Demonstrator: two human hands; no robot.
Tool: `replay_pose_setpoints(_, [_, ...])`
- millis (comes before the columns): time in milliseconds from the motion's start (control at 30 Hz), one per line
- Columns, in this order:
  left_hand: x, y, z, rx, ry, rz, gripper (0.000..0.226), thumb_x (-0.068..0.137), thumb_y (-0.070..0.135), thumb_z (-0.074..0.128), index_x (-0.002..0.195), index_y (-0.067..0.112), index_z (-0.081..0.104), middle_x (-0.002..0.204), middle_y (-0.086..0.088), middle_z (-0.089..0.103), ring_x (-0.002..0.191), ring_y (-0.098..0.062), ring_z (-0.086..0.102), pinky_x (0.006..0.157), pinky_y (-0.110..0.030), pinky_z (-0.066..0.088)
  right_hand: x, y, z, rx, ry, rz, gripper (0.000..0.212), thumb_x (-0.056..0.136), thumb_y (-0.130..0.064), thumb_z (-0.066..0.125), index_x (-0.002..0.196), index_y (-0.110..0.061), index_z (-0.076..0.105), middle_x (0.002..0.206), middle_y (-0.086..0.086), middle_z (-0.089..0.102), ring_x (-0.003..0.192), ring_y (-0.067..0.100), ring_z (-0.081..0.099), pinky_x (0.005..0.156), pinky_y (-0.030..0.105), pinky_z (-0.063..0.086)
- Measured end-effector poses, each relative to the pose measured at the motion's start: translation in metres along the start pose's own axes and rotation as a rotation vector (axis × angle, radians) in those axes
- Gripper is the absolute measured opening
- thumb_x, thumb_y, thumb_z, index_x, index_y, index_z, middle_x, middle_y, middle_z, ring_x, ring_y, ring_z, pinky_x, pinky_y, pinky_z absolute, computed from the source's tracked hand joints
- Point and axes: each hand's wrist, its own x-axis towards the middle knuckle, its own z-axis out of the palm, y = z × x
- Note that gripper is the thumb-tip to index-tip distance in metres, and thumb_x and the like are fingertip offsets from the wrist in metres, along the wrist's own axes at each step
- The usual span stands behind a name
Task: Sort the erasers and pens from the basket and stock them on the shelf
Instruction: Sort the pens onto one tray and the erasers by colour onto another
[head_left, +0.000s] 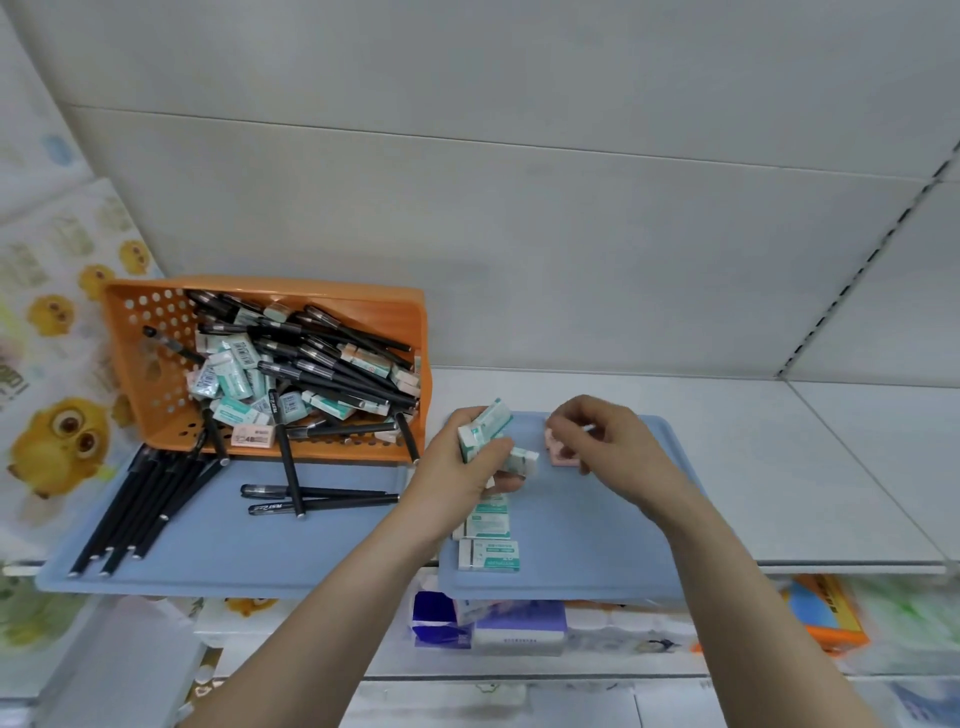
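Erasers (485, 428) in green-and-white sleeves are bunched in a person's left hand (457, 467), the fingers curled tight round the stack, above the near-left part of a blue tray (597, 545) that sits on a white shelf (805, 467). Just to the right, the right hand (608, 441) pinches a pink eraser (563, 456) between thumb and fingertips at the far side of the same tray; whether that eraser rests on the tray or is held just clear of it cannot be told. Below the left hand a column of erasers (488, 540) lies flat on the tray, one behind another, its far end hidden by the wrist. At left an orange basket (135, 364) with perforated walls is tipped toward the camera, its lower edge on a second blue tray (234, 556). It holds a jumble of black pens (332, 358) and sleeved erasers (234, 379), with several pens poking out over the rim. On that second tray a row of pens (140, 504) lies side by side at the left edge, and three loose pens (337, 491) lie crossed in front of the basket. A cartoon-print sheet (57, 447) covers the far left; packaged goods (488, 623) sit on the shelf below.
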Motion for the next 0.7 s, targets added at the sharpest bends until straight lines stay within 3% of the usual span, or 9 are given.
replay_pose_setpoints(67, [0.002, 0.001, 0.004, 0.015, 0.021, 0.020, 0.027, 0.095, 0.011, 0.058, 0.121, 0.012, 0.051, 0.117, -0.017, 0.060, 0.092, -0.018, 0.070, 0.078, -0.035, 0.059, -0.014, -0.011, -0.002, 0.256, -0.259, 0.047, 0.010, 0.091, -0.020, 0.068, 0.097, -0.012, 0.067, 0.089, 0.002, 0.069, 0.079, 0.018, 0.068, 0.065, 0.027, 0.050])
replay_pose_setpoints(100, [0.002, 0.002, 0.006, 0.020, 0.019, 0.025, 0.027, 0.095, 0.012, 0.058, 0.121, 0.012, 0.050, 0.115, -0.017, 0.061, 0.093, -0.020, 0.070, 0.076, -0.034, 0.059, -0.018, -0.011, -0.002, 0.304, -0.301, 0.028, 0.012, 0.089, -0.014, 0.070, 0.099, -0.010, 0.067, 0.089, 0.005, 0.069, 0.079, 0.020, 0.068, 0.065, 0.026, 0.051])
replay_pose_setpoints(200, [0.000, 0.005, 0.011, 0.018, -0.025, 0.017, 0.025, 0.097, 0.013, 0.056, 0.120, 0.012, 0.049, 0.111, -0.015, 0.064, 0.087, -0.023, 0.072, 0.071, -0.029, 0.058, -0.019, -0.005, -0.001, 0.396, -0.148, 0.008, 0.014, 0.086, -0.003, 0.069, 0.099, -0.007, 0.069, 0.077, 0.009, 0.068, 0.076, 0.022, 0.066, 0.062, 0.025, 0.050])
replay_pose_setpoints(267, [-0.003, 0.004, 0.012, 0.111, -0.039, 0.028, 0.023, 0.097, 0.013, 0.055, 0.119, 0.014, 0.050, 0.107, -0.012, 0.065, 0.079, -0.017, 0.071, 0.066, -0.025, 0.056, -0.018, 0.001, -0.006, 0.436, -0.017, 0.011, 0.014, 0.087, -0.002, 0.069, 0.099, -0.008, 0.071, 0.070, 0.002, 0.064, 0.073, 0.020, 0.063, 0.059, 0.024, 0.049])
replay_pose_setpoints(367, [-0.006, 0.000, 0.009, 0.252, -0.002, 0.035, 0.022, 0.096, 0.011, 0.055, 0.117, 0.016, 0.051, 0.094, -0.009, 0.065, 0.067, -0.007, 0.065, 0.060, -0.021, 0.053, -0.021, 0.010, -0.015, 0.160, 0.114, -0.053, 0.012, 0.083, -0.006, 0.072, 0.091, -0.015, 0.073, 0.073, -0.005, 0.066, 0.065, 0.011, 0.057, 0.060, 0.020, 0.047])
replay_pose_setpoints(467, [-0.009, 0.000, 0.008, 0.275, 0.017, 0.019, 0.020, 0.095, 0.011, 0.053, 0.114, 0.014, 0.048, 0.087, -0.007, 0.067, 0.063, -0.011, 0.063, 0.058, -0.025, 0.053, -0.022, 0.019, -0.012, -0.249, 0.099, -0.049, 0.012, 0.080, -0.017, 0.075, 0.090, -0.023, 0.074, 0.082, -0.005, 0.066, 0.071, 0.007, 0.058, 0.067, 0.016, 0.042])
replay_pose_setpoints(600, [-0.014, -0.001, 0.006, 0.337, 0.008, 0.007, 0.011, 0.094, 0.015, 0.055, 0.105, 0.015, 0.051, 0.082, -0.004, 0.070, 0.065, -0.018, 0.066, 0.061, -0.032, 0.056, -0.021, 0.024, 0.001, -0.344, 0.008, -0.066, 0.011, 0.087, -0.027, 0.068, 0.097, -0.023, 0.072, 0.089, -0.006, 0.066, 0.080, 0.011, 0.060, 0.075, 0.026, 0.047])
replay_pose_setpoints(700, [-0.022, -0.001, -0.002, 0.493, -0.055, 0.020, 0.004, 0.094, 0.022, 0.057, 0.098, 0.023, 0.056, 0.078, -0.002, 0.069, 0.059, -0.010, 0.063, 0.065, -0.029, 0.055, -0.020, 0.027, 0.005, -0.346, 0.008, -0.063, 0.010, 0.085, -0.023, 0.069, 0.094, -0.027, 0.070, 0.081, -0.010, 0.067, 0.073, 0.007, 0.059, 0.070, 0.025, 0.047])
